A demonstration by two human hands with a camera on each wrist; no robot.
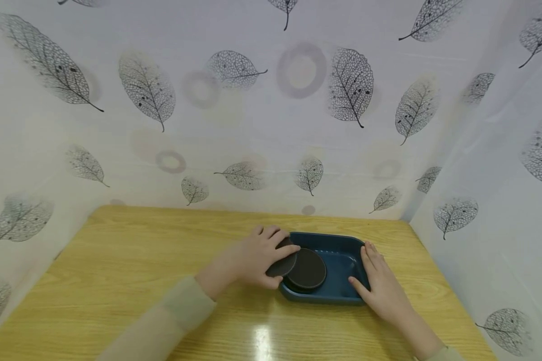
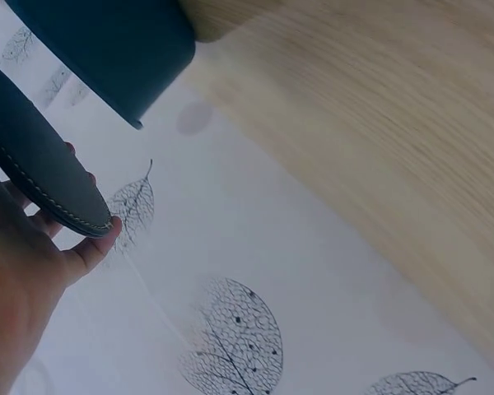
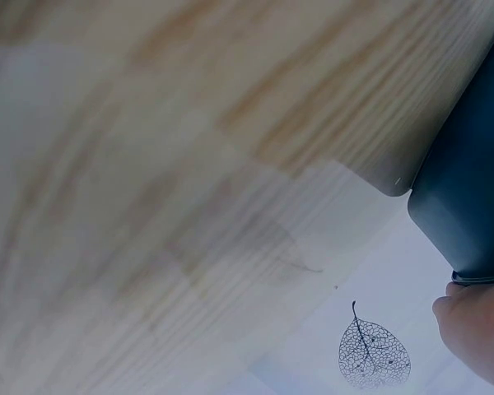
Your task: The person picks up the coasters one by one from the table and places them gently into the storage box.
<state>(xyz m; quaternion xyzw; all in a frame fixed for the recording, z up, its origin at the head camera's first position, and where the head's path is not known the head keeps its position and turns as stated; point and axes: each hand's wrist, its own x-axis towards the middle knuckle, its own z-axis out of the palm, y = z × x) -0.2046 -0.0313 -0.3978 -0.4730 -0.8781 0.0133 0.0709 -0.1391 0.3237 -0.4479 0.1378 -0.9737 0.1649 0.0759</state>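
A round dark coaster (image 1: 282, 265) with a pale stitched edge is held by my left hand (image 1: 259, 255), thumb and fingers at its rim. In the left wrist view the coaster (image 2: 45, 156) is tilted, the thumb at its edge. It hangs over the left end of a dark blue rectangular tray (image 1: 343, 273). Inside the tray, at its left, lies another round black coaster (image 1: 307, 269), partly overlapped by the held one. My right hand (image 1: 383, 286) holds the tray's right wall, thumb on the inner side, fingers along the rim.
The tray stands on a yellow wooden table (image 1: 140, 271), right of its middle. A white leaf-printed sheet (image 1: 253, 125) hangs behind the table and along its right side.
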